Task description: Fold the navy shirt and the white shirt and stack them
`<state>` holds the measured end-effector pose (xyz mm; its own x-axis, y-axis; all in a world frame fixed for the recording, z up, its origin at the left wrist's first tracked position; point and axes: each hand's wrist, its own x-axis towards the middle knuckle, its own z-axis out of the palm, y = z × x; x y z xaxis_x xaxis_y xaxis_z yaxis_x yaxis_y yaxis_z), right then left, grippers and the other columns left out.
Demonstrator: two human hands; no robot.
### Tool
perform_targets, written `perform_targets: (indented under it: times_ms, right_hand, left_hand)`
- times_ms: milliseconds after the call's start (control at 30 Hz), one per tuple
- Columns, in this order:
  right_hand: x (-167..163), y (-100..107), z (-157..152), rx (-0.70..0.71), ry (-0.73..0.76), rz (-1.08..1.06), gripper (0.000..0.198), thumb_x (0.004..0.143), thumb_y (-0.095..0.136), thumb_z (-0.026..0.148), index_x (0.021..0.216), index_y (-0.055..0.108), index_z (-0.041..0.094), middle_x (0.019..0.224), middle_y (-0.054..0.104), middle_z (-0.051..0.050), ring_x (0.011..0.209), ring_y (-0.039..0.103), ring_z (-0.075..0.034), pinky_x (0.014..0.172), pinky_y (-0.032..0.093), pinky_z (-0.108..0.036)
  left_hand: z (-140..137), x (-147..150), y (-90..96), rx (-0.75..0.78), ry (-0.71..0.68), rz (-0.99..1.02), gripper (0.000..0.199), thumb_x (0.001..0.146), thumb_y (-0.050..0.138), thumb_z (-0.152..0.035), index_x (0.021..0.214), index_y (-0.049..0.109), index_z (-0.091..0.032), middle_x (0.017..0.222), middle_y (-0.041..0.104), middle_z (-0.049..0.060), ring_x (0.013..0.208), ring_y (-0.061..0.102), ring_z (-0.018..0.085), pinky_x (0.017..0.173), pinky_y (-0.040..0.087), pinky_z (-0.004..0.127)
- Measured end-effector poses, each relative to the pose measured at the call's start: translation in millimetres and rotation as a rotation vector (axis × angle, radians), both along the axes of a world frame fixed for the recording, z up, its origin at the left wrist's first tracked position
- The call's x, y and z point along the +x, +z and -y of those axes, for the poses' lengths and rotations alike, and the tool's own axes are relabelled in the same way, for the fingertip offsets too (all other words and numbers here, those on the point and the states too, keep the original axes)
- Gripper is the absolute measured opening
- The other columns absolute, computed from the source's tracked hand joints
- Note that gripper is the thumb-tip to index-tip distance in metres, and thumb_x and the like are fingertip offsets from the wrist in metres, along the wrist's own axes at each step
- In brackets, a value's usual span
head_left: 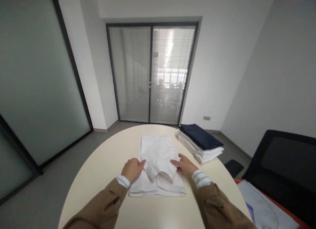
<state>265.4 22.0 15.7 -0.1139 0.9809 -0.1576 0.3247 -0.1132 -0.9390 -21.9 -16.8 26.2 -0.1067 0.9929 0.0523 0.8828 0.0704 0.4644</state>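
Observation:
A white garment (158,150) lies partly folded on the round cream table (103,169). Its upper part is doubled over toward me, and a loose, crumpled flap rests on the lower layers. I cannot make out whether it is a shirt or trousers. At the flap's left edge, my left hand (133,169) is closed, its thumb on top and its curled fingers mostly hidden. On the opposite edge my right hand (185,165) pinches the cloth, thumb above and fingers at the side and under it.
A stack of folded white clothes (197,151) with a navy folded garment (202,136) on top stands at the table's right rim. Farther right are a black mesh chair (286,166) and white cloth (266,206). A glass door with blinds (150,74) is behind.

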Motion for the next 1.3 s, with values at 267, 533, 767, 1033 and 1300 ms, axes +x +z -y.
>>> perform_targets:
  times_ms: [267,533,767,1033,1300]
  right_hand:
    - [-4.6,7.8,6.5,-0.169,-0.020,-0.066,0.036,0.077,0.064,0.044,0.098,0.056,0.016,0.103,0.068,-0.012,0.080,0.067,-0.018,0.066,0.052,-0.027]
    - [-1.2,28.5,20.3,-0.119,0.327,-0.044,0.034,0.065,0.067,0.033,0.095,0.068,0.015,0.099,0.073,-0.008,0.098,0.066,-0.024,0.087,0.050,-0.032]
    - [6.4,25.9,20.3,-0.188,0.344,-0.032,0.052,0.069,0.070,0.053,0.102,0.068,0.014,0.107,0.072,-0.010,0.101,0.066,-0.026,0.088,0.050,-0.035]
    - [0.2,-0.6,8.7,0.086,0.088,0.002,0.051,0.073,0.067,0.052,0.108,0.057,0.017,0.108,0.069,-0.013,0.096,0.066,-0.025,0.084,0.053,-0.036]
    - [-7.8,-5.3,6.5,0.043,-0.142,0.023,0.063,0.081,0.059,0.050,0.131,0.035,0.020,0.092,0.068,-0.007,0.064,0.065,-0.018,0.057,0.053,-0.032]
  left_hand:
    - [-1.9,-9.2,-2.7,-0.078,-0.045,0.207,0.029,0.083,0.052,-0.040,0.063,0.056,-0.019,0.066,0.064,0.006,0.071,0.061,0.021,0.067,0.038,0.029]
    - [-5.6,-27.5,3.2,-0.346,-0.219,0.545,0.031,0.069,0.053,-0.045,0.052,0.042,-0.021,0.048,0.044,-0.004,0.055,0.048,0.014,0.057,0.040,0.026]
    - [1.5,-30.5,4.6,-0.364,-0.268,0.670,0.033,0.063,0.063,-0.046,0.075,0.057,-0.016,0.073,0.066,0.003,0.073,0.061,0.020,0.068,0.048,0.030]
    - [-8.6,-12.2,-20.8,-0.016,-0.302,0.848,0.058,0.081,0.059,-0.035,0.131,0.041,-0.010,0.116,0.068,0.016,0.106,0.064,0.025,0.092,0.048,0.036]
    - [-1.4,0.4,-24.2,0.221,-0.159,0.384,0.041,0.090,0.052,-0.034,0.128,0.049,-0.019,0.082,0.067,0.003,0.075,0.065,0.018,0.071,0.047,0.027]
